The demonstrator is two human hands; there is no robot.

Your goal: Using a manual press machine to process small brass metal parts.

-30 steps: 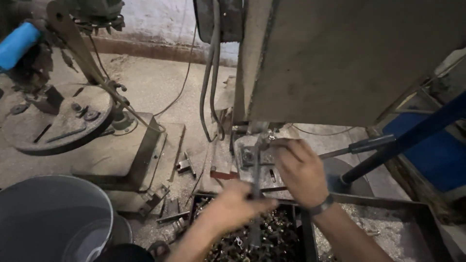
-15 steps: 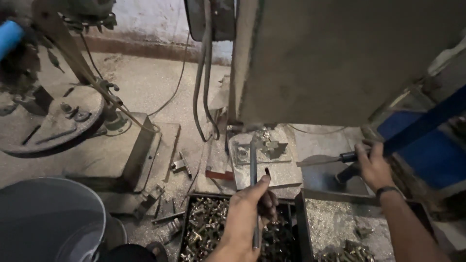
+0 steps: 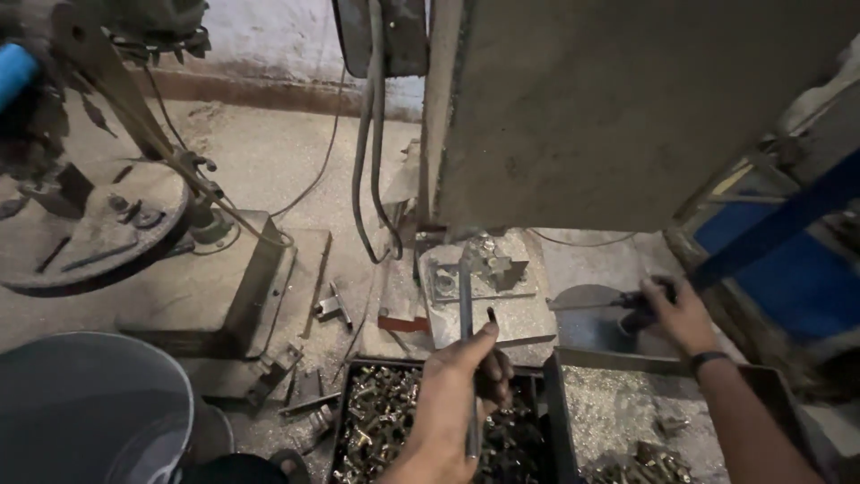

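Left hand, lower centre of the frame, has its fingers clenched around a slim metal rod. Rod stands nearly upright, its upper end reaching the small metal workpiece on the grey machine plate at centre. Right hand, right of centre, grips a dark lever handle. Black tray of brass-coloured parts lies below the plate. Grey bucket occupies the lower left corner.
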